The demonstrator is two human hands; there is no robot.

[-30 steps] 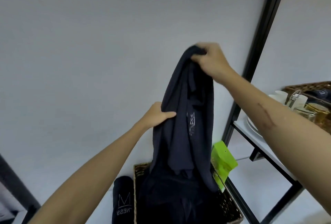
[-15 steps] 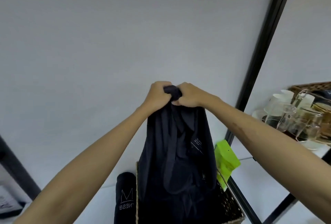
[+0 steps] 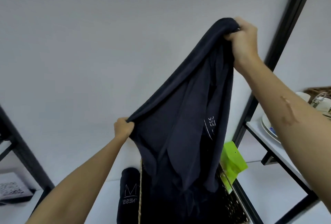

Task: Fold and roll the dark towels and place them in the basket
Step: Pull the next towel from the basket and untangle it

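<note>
A dark navy terry towel (image 3: 188, 116) with pale embroidered lettering is held up in front of the pale wall, stretched along its upper edge between two hands. The right hand (image 3: 245, 44) is raised high at the upper right, its fingers curled tight round one bunched corner. The left hand (image 3: 123, 128) is lower and further left, its fingers pinched closed on the opposite end of the edge. Half a second earlier both hands were pressed together at the bunched top of the towel; they have since been drawn apart, so that the edge is spread on a slant. The towel's lower part hangs into a brown woven wicker basket (image 3: 231, 204) on the white bench (image 3: 265, 197). A rolled dark towel (image 3: 128, 195) stands just left of the basket, a lime green packet (image 3: 232, 159) at its right.
</note>
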